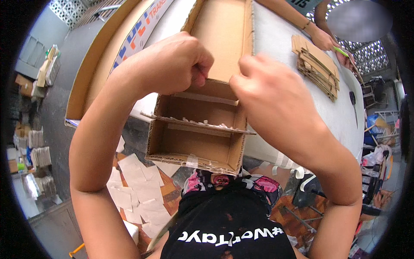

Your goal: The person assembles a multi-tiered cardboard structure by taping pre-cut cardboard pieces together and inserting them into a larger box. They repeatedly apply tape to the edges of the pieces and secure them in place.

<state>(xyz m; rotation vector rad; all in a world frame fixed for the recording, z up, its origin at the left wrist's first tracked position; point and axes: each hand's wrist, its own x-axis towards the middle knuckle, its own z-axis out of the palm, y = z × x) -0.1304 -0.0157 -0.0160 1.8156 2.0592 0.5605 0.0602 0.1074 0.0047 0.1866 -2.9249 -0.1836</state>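
Observation:
In front of me is a brown cardboard box (pixel 185 140) with its open side showing and a cardboard divider (pixel 198 124) across it. Small whitish bits lie along the divider's edge, and a piece of clear tape (pixel 192 161) sticks to the near rim. Above the box's far left part, my left hand (pixel 183 64) is closed with curled fingers. My right hand (pixel 271 86), slightly blurred, is closed too, at the far right corner of the box. Whatever either hand pinches is hidden by the fingers.
A long cardboard tray (pixel 222 32) lies beyond the box on the white table (pixel 276 118). To the left is a larger carton (pixel 84 95). Stacked cardboard pieces (pixel 317 69) and a black-handled tool (pixel 353 101) lie right. Another person's hand (pixel 323 40) is near a green tool (pixel 340 52). Paper sheets (pixel 140 181) cover floor.

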